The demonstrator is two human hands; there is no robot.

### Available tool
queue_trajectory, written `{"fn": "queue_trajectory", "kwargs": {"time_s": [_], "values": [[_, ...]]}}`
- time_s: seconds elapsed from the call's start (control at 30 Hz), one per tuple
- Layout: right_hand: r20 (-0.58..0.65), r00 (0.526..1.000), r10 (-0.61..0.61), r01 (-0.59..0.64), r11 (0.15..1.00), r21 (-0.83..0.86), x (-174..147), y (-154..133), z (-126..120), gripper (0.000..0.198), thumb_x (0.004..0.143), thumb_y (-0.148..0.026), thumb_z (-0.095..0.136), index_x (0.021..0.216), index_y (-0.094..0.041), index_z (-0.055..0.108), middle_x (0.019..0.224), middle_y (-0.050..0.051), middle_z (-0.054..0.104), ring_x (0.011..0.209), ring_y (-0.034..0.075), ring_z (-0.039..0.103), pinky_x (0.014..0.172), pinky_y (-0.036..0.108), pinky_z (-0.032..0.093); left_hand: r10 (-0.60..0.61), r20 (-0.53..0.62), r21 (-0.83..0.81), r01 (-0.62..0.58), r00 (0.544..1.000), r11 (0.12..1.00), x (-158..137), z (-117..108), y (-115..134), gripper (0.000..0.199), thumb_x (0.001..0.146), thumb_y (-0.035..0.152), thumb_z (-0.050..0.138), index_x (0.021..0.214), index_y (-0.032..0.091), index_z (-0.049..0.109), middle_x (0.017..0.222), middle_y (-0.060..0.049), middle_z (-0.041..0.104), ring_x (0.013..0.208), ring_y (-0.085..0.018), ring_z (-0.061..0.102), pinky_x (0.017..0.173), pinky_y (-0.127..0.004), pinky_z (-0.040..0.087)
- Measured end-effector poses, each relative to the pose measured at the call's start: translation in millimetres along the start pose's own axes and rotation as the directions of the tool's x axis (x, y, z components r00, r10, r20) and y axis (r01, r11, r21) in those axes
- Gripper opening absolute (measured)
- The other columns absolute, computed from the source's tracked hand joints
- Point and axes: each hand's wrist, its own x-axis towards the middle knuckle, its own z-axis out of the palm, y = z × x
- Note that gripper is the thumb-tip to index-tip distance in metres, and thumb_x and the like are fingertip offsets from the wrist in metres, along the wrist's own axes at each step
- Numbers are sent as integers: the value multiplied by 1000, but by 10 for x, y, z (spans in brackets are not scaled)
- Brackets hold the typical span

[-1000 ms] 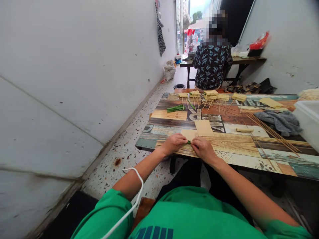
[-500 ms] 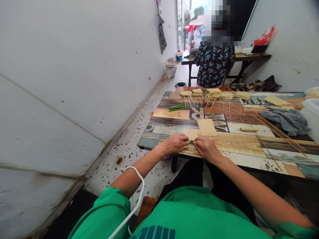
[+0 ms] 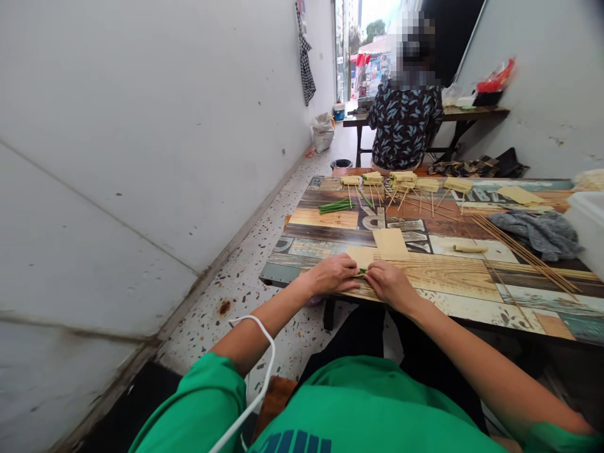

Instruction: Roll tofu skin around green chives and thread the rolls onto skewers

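Your left hand (image 3: 333,275), your right hand (image 3: 389,284): both pinching greens (image 3: 362,272) at a sheet's near edge. Sheet (image 3: 361,255), flat. Roll (image 3: 470,248), farther right.

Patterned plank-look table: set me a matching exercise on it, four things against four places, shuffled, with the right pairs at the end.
Things
1. Bundle of thin green stalks
2. Crumpled grey cloth
3. Short green piece
4. Lone pale-yellow roll

Places
A. Beside the white plastic tub
B. Between a flat pale-yellow square sheet and the long thin brown sticks
C. Near the left end of the row of skewered yellow rolls
D. Between the bare left hand and the bare right hand

Pairs: 1-C; 2-A; 3-D; 4-B
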Motion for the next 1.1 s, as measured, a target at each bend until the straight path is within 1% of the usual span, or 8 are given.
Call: {"fn": "queue_trajectory", "kwargs": {"time_s": [0.1, 0.17, 0.3, 0.53, 0.77, 0.97, 1.03, 1.1], "values": [[-28, 998, 60, -58, 994, 89, -1, 5, 7, 28, 95, -25, 46, 73, -18, 61, 80, 9, 64, 77, 18, 58, 73, 31, 46, -139, -68, -98, 132, 988, 986, -8, 55, -24, 30, 98, 30, 46, 92, 19, 73, 90, -10, 72, 84, -18, 64, 83, -32, 47], [-40, 994, 97, -91, 986, 138, -5, 9, 0, 26, 93, -24, 49, 72, -18, 61, 80, 8, 64, 77, 18, 58, 72, 30, 46, -247, -98, -136, 233, 964, 963, -15, 84, -28, 24, 95, 32, 53, 97, 21, 74, 90, -7, 74, 83, -18, 66, 84, -32, 46], [-45, 987, 152, -141, 973, 180, 7, 32, -15, 24, 90, -23, 52, 69, -18, 60, 78, 6, 64, 74, 17, 58, 70, 29, 45, -359, -114, -112, 347, 926, 931, -39, 93, -11, 23, 93, 32, 58, 110, 23, 72, 87, -5, 75, 82, -17, 66, 85, -32, 43], [-37, 983, 182, -175, 973, 152, 59, 76, -29, 24, 91, -21, 50, 69, -19, 58, 75, 6, 62, 73, 16, 57, 71, 28, 44, -197, -88, 28, 200, 976, 979, -65, 104, -7, 32, 94, 15, 43, 109, 22, 71, 95, -6, 74, 84, -16, 64, 80, -31, 40], [-41, 961, 274, -267, 955, 130, 87, 54, -21, 23, 85, -20, 53, 62, -18, 56, 76, 6, 60, 68, 15, 55, 66, 28, 42, -134, -96, 144, 147, 986, 979, -58, 117, 33, 28, 92, 15, 44, 104, 19, 69, 93, -7, 72, 81, -18, 61, 75, -32, 40], [-29, 932, 362, -358, 929, 91, 95, 62, -1, 19, 82, -19, 56, 64, -18, 60, 73, 5, 59, 69, 15, 55, 65, 27, 41, -97, -109, 148, 113, 989, 983, -28, 58, 126, 24, 95, 21, 45, 98, 16, 68, 91, -8, 69, 83, -17, 60, 73, -31, 41], [-91, 937, 338, -331, 940, 79, 63, 50, -4, 13, 83, -21, 60, 71, -18, 63, 76, 5, 60, 72, 17, 56, 66, 28, 42, -108, -113, 157, 125, 988, 980, -16, 48, 140, 26, 98, 25, 45, 94, 16, 69, 92, -7, 68, 81, -16, 60, 71, -30, 39], [-162, 967, 198, -198, 980, 16, 19, 13, -11, 9, 87, -23, 59, 83, -17, 65, 85, 7, 63, 81, 19, 56, 71, 30, 43, -126, -116, 183, 146, 985, 972, -7, 45, 144, 27, 99, 29, 45, 92, 17, 69, 91, -6, 68, 81, -15, 59, 73, -31, 39]]}}
